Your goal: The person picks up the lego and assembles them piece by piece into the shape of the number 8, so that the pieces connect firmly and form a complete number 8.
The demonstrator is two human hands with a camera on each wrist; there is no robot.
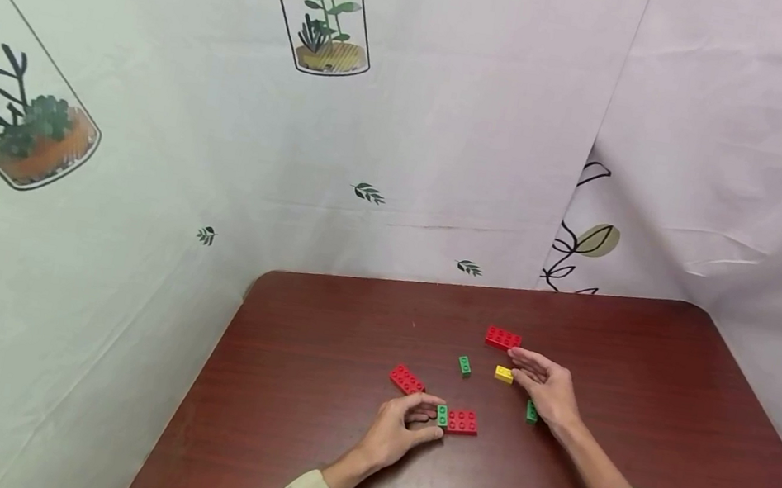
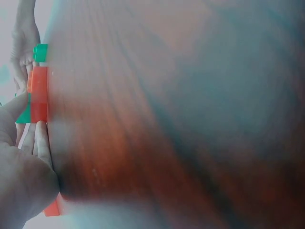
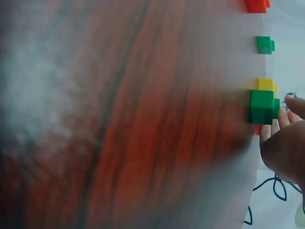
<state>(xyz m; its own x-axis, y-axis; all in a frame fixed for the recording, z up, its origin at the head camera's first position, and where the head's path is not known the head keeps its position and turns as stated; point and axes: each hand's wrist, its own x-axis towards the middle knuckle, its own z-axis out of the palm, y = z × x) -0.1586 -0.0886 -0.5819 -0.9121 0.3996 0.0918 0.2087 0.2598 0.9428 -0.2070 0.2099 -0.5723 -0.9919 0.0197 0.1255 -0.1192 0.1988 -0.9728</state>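
My left hand (image 1: 388,434) pinches a small green toy brick (image 1: 442,416), which sits on the left end of a red brick (image 1: 462,422). In the left wrist view, the thumb lies against the green brick and other fingertips reach the red brick's end. The right hand (image 1: 553,394) hovers with fingers extended beside a small yellow brick (image 1: 503,374); its thumb tip is close to it, and whether they touch I cannot tell. Another green brick (image 1: 531,412) lies under the right hand's near side, partly covered in the head view.
A second red brick (image 1: 406,379) lies just beyond the left hand. Farther back are a third red brick (image 1: 503,338), near the right fingertips, and a small green brick (image 1: 465,366). The brown tabletop (image 1: 318,334) meets a patterned cloth backdrop (image 1: 433,158).
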